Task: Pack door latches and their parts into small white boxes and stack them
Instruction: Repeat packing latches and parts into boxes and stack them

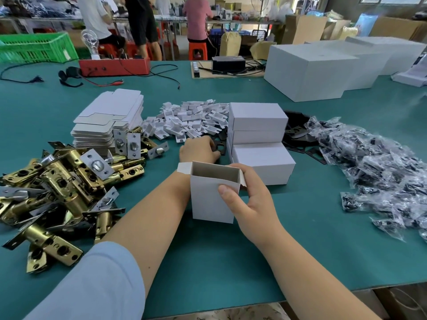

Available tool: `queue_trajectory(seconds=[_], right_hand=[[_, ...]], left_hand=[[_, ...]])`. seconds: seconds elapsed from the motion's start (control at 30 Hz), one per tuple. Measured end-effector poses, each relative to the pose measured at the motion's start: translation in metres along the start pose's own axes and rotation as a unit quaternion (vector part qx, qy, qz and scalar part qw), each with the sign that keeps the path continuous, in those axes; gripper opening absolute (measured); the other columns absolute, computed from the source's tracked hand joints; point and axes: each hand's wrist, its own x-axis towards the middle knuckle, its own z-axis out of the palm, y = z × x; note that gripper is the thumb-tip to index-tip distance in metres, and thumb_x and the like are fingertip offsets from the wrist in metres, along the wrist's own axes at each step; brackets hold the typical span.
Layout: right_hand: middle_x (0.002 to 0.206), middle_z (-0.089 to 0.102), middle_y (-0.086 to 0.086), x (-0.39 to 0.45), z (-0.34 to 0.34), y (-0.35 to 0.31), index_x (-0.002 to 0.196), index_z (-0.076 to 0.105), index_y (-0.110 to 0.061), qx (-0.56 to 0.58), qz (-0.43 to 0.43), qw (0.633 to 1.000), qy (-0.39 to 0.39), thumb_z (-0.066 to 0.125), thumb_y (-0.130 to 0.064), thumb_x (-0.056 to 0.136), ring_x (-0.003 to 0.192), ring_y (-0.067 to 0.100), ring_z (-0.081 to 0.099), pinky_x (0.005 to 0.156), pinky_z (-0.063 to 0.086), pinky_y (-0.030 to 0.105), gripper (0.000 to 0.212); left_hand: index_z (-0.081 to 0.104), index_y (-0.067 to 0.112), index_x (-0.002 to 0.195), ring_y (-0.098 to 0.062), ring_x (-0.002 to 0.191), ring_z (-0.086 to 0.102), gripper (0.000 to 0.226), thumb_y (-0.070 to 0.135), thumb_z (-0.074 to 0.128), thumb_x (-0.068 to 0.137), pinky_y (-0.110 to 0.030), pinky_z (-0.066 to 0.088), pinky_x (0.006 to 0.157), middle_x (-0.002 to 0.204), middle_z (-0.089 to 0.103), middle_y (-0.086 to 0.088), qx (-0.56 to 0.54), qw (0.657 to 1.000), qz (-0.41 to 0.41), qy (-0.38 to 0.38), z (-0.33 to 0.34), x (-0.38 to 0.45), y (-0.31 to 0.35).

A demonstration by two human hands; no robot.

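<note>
My right hand (245,202) grips a small white box (209,199), upright with its top flaps open and nothing visible inside. Beyond it, my left hand (199,150) pinches a flat black strike plate (220,146) beside the stack of closed white boxes (258,139). Brass and silver door latches (64,181) lie heaped at the left. Flat unfolded box blanks (108,118) are stacked behind them. Small white cardboard inserts (187,121) form a pile in the middle.
Bags of black screws (374,167) spread along the right, with more black plates (298,132) behind the stack. Large white cartons (309,72) stand at the back right, a red tester box (115,66) with cables at the back left. People work at far benches.
</note>
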Motion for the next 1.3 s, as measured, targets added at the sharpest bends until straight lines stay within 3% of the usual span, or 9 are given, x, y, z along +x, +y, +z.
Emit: queue_trajectory(seconds=[0.2,0.37,0.5,0.57,0.67,0.73,0.93,1.13,1.3], right_hand=[[0.096,0.061,-0.019,0.000,-0.001,0.001,0.108,0.055,-0.031,0.001,0.003,1.000,0.005,0.053,-0.052,0.077,0.094,0.006,0.057,0.080,0.044,0.016,0.038],[0.098,0.061,-0.018,0.000,-0.001,0.002,0.111,0.055,-0.029,-0.001,-0.001,1.000,0.002,0.054,-0.051,0.077,0.095,0.006,0.057,0.081,0.045,0.016,0.040],[0.100,0.062,-0.018,0.002,-0.001,0.003,0.112,0.055,-0.030,-0.001,0.001,1.000,0.007,0.054,-0.054,0.077,0.097,0.006,0.058,0.082,0.047,0.021,0.043],[0.100,0.062,-0.018,0.002,0.000,0.003,0.113,0.055,-0.029,0.002,0.003,1.000,0.005,0.054,-0.054,0.077,0.097,0.006,0.058,0.083,0.048,0.024,0.044],[0.099,0.062,-0.020,0.002,0.000,0.003,0.109,0.054,-0.033,0.005,-0.006,1.000,0.009,0.054,-0.054,0.076,0.097,0.004,0.058,0.081,0.046,0.020,0.039],[0.100,0.061,-0.020,0.002,0.000,0.002,0.110,0.053,-0.035,0.001,-0.007,1.000,0.013,0.053,-0.055,0.075,0.097,0.004,0.057,0.082,0.047,0.022,0.040],[0.101,0.055,-0.034,0.001,0.002,0.001,0.104,0.043,-0.060,-0.007,-0.015,1.000,0.025,0.053,-0.059,0.073,0.094,-0.002,0.054,0.076,0.044,0.011,0.033],[0.108,0.053,-0.033,-0.001,0.005,0.005,0.112,0.046,-0.049,-0.034,-0.061,0.996,0.063,0.054,-0.053,0.077,0.103,-0.004,0.051,0.084,0.037,0.006,0.036],[0.104,0.056,-0.018,0.002,0.002,-0.001,0.106,0.052,-0.046,-0.066,-0.120,0.987,0.085,0.046,-0.047,0.085,0.102,0.011,0.053,0.087,0.040,0.021,0.022]], left_hand=[[0.065,0.010,0.112,-0.032,0.121,0.046,0.068,0.070,0.058,0.080,-0.043,0.038,0.096,0.127,0.051,-0.012,0.076,0.995,-0.068,0.006,0.004,0.001,0.013],[0.066,0.011,0.112,-0.031,0.112,0.055,0.039,0.039,0.067,0.085,-0.036,0.045,0.084,0.119,0.060,-0.012,-0.045,0.997,-0.058,0.009,-0.001,0.004,0.006],[0.072,0.009,0.100,-0.027,0.094,0.059,0.022,0.027,0.060,0.094,-0.026,0.034,0.067,0.099,0.070,-0.009,-0.197,0.979,-0.049,0.023,-0.014,-0.005,-0.001],[0.069,0.012,0.088,-0.025,0.085,0.059,0.019,0.027,0.059,0.094,-0.028,0.045,0.067,0.085,0.067,-0.005,-0.335,0.938,-0.082,0.037,-0.028,-0.010,-0.004],[0.062,0.010,0.085,-0.023,0.075,0.064,0.019,0.023,0.057,0.097,-0.036,0.059,0.066,0.081,0.066,-0.007,-0.638,0.756,-0.150,-0.003,-0.053,-0.027,-0.005],[0.061,0.009,0.093,-0.013,0.058,0.063,0.020,0.026,0.054,0.100,-0.024,0.053,0.049,0.071,0.068,-0.003,-0.709,0.688,-0.151,-0.024,-0.068,-0.042,-0.009],[0.062,0.022,0.087,-0.003,0.033,0.035,0.013,0.032,0.057,0.095,-0.013,0.021,0.030,0.049,0.051,0.007,-0.728,0.672,-0.136,-0.018,-0.099,-0.088,-0.022],[0.062,0.024,0.069,-0.003,0.033,0.024,0.015,0.023,0.076,0.073,-0.012,0.016,0.033,0.052,0.037,0.008,-0.720,0.685,-0.074,-0.081,-0.090,-0.115,-0.030],[0.063,0.019,0.101,-0.003,0.036,0.029,0.052,0.033,0.079,0.054,-0.014,0.023,0.033,0.054,0.049,0.011,-0.658,0.739,-0.030,-0.139,-0.081,-0.123,-0.024]])
